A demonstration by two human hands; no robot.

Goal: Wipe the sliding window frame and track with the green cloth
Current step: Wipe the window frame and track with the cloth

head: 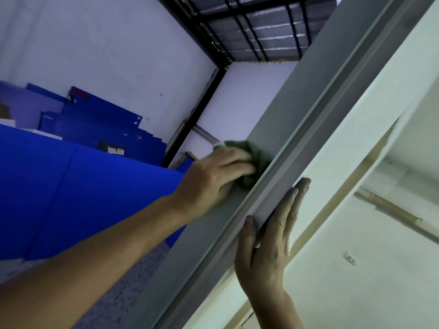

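Observation:
A grey sliding window frame (pixel 306 91) runs diagonally across the head view from lower left to upper right, with a raised track rib (pixel 316 119) along it. My left hand (pixel 213 179) presses the bunched green cloth (pixel 256 160) flat against the frame's wide grey face, just left of the rib. The cloth shows beyond my fingertips; part of it is hidden under my palm. My right hand (pixel 270 236) rests on the frame's right edge with straight fingers and the thumb on the rib, holding nothing.
White wall (pixel 356 269) with a socket (pixel 350 258) lies to the right of the frame. Blue panels (pixel 83 181) and stacked blue boards (pixel 102 119) fill the left. Black roof bars (pixel 247 27) and a black post (pixel 197 115) stand beyond.

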